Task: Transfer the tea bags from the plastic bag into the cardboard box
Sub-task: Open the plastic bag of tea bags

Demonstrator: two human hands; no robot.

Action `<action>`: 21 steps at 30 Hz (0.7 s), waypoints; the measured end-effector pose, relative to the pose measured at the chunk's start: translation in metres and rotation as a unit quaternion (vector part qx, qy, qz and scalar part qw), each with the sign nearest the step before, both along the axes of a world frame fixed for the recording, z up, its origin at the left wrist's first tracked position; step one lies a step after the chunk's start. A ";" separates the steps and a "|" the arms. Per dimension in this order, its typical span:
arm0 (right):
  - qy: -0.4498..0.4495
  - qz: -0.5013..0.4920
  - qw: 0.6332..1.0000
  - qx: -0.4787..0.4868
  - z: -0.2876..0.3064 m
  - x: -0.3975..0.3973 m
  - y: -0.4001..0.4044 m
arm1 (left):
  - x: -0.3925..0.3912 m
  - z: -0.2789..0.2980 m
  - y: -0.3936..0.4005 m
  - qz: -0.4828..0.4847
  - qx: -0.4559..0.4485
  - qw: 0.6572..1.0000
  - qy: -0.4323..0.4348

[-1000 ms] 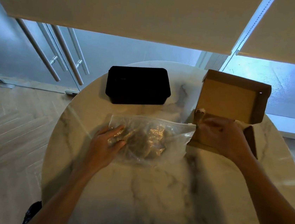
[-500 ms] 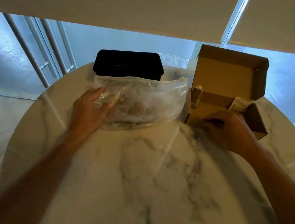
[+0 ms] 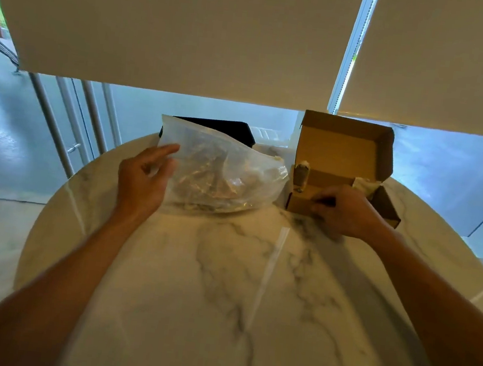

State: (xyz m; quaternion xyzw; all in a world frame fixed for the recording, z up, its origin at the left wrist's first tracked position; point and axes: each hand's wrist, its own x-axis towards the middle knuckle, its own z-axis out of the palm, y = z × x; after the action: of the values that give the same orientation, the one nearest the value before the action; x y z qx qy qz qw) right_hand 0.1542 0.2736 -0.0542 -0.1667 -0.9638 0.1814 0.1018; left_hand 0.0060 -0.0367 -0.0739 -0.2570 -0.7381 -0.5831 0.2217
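A clear plastic bag (image 3: 226, 175) with brownish tea bags inside stands tilted up on the marble table (image 3: 222, 286). My left hand (image 3: 142, 180) pinches the bag's left edge and holds that side raised. To the right stands the open cardboard box (image 3: 340, 152), its lid upright. My right hand (image 3: 348, 214) grips the box's front wall with curled fingers. One tea bag (image 3: 301, 174) hangs over the box's front left corner. A pale wrapper (image 3: 365, 183) shows at the box's right side. The inside of the box is mostly hidden.
A black rectangular container (image 3: 234, 129) sits behind the plastic bag at the table's far edge. Roller blinds (image 3: 192, 26) hang above the far side, with window glass and metal rails (image 3: 60, 120) below them. The table's round edge (image 3: 60, 201) curves on the left.
My left hand has lifted the bag's left side higher, so the bag stands more upright. My right hand stays on the box front. The view has tilted up.
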 end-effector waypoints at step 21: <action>0.293 0.027 0.867 -0.403 0.035 -0.037 -0.070 | 0.011 0.027 -0.019 0.064 0.029 0.997 0.009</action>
State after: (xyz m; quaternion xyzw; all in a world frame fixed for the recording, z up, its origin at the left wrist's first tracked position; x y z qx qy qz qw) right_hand 0.1174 0.2037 -0.0193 -0.1067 -0.7366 0.5972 0.2989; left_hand 0.0170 -0.0554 -0.0468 -0.2083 -0.7335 -0.5867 0.2726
